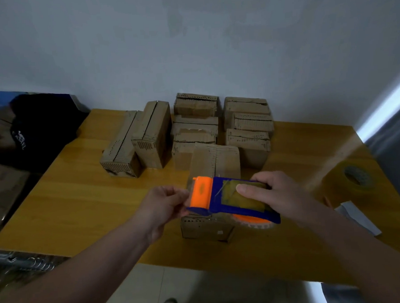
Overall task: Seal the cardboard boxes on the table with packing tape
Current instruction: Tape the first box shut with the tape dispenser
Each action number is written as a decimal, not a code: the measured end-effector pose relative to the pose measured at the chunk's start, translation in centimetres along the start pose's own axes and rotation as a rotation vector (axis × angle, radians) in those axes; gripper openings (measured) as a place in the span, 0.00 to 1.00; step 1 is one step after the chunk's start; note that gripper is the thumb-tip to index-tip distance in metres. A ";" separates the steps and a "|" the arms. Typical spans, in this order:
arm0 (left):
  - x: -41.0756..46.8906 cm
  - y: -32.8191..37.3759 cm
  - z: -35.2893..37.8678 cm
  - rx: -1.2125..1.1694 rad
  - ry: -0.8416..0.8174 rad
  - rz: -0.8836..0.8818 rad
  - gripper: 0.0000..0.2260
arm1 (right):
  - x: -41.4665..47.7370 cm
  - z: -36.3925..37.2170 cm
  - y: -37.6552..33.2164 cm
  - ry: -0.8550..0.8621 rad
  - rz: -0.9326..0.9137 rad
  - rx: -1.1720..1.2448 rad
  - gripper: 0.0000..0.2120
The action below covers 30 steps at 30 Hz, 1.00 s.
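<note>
A blue and orange tape dispenser [227,198] is held above a small cardboard box [214,162] at the table's front middle. My right hand [273,194] grips the dispenser's blue body, thumb on top. My left hand [164,204] pinches at the orange end of the dispenser; whether tape is between the fingers is unclear. Several more cardboard boxes [152,135] stand in rows behind, toward the wall.
The wooden table [76,199] ends at a near edge over a tiled floor. A spare roll of clear tape [349,183] and a white paper scrap [360,217] lie at the right. Dark cloth [40,127] and cardboard sit off the table's left side.
</note>
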State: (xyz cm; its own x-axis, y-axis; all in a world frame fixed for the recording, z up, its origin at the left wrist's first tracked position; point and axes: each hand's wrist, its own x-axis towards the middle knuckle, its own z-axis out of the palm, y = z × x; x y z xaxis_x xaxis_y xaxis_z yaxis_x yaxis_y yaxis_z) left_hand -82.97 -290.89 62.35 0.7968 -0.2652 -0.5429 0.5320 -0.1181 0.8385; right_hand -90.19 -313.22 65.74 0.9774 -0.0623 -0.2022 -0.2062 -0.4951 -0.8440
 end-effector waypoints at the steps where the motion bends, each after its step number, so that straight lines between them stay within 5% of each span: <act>1: -0.2 -0.4 -0.1 0.002 0.035 0.009 0.08 | 0.0 -0.2 0.0 -0.030 -0.012 -0.034 0.24; 9: -0.4 -3.0 -2.9 0.059 0.249 0.024 0.11 | -0.6 -2.0 1.2 -0.065 0.008 -0.246 0.27; 16: 0.0 -5.0 -2.7 0.178 0.332 0.061 0.12 | -0.7 -0.3 1.8 -0.054 0.032 -0.287 0.17; 24: 0.9 -7.0 -2.0 0.324 0.276 0.026 0.12 | -1.0 0.1 2.9 -0.055 0.039 -0.258 0.14; 30: 1.2 -8.0 -1.1 0.346 0.217 0.039 0.11 | -1.2 0.3 3.6 -0.007 0.037 -0.136 0.23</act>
State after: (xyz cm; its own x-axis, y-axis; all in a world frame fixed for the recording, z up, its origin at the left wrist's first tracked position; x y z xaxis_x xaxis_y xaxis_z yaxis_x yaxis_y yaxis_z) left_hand -85.98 -289.22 54.98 0.8759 -0.0724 -0.4770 0.4021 -0.4368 0.8047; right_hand -92.13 -314.62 62.80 0.9687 -0.0774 -0.2360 -0.2337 -0.6052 -0.7610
